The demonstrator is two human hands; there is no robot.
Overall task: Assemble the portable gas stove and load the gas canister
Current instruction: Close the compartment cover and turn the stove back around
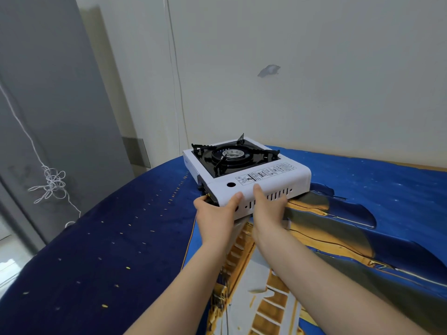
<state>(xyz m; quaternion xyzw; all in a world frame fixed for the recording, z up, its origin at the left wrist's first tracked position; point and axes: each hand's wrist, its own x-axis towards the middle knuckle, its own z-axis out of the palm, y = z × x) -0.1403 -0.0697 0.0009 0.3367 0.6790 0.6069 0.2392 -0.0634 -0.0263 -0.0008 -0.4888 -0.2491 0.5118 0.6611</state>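
White portable gas stove (246,170) sits flat on a blue printed cloth (362,213) covering the surface, near its far edge, close to the cream wall (290,68). Stove is turned at an angle to the camera: long axis runs from far-left to near-right across the view, one short end facing near-left, where a dark panel shows at the corner. Black drip pan with pan support (235,155) is seated on top, prongs pointing up, round burner in the middle. The canister-side cover with the warning label (266,174) lies closed on the near side, vent slots along the near wall. Left hand (215,213) grips the near-left corner, thumb lying up on the white side wall, other fingers wrapped round the corner by the dark panel, mostly hidden. Right hand (268,209) is just beside it on the near wall, thumb tip on the cover's upper edge, remaining fingers tucked under or against the base, cannot tell whether they're spread. Hands near each other, not touching. Both forearms bare, reaching forward. No canister visible. Grey door panel (48,105) on the left with a tangled white cord (52,183) hanging in front of it.
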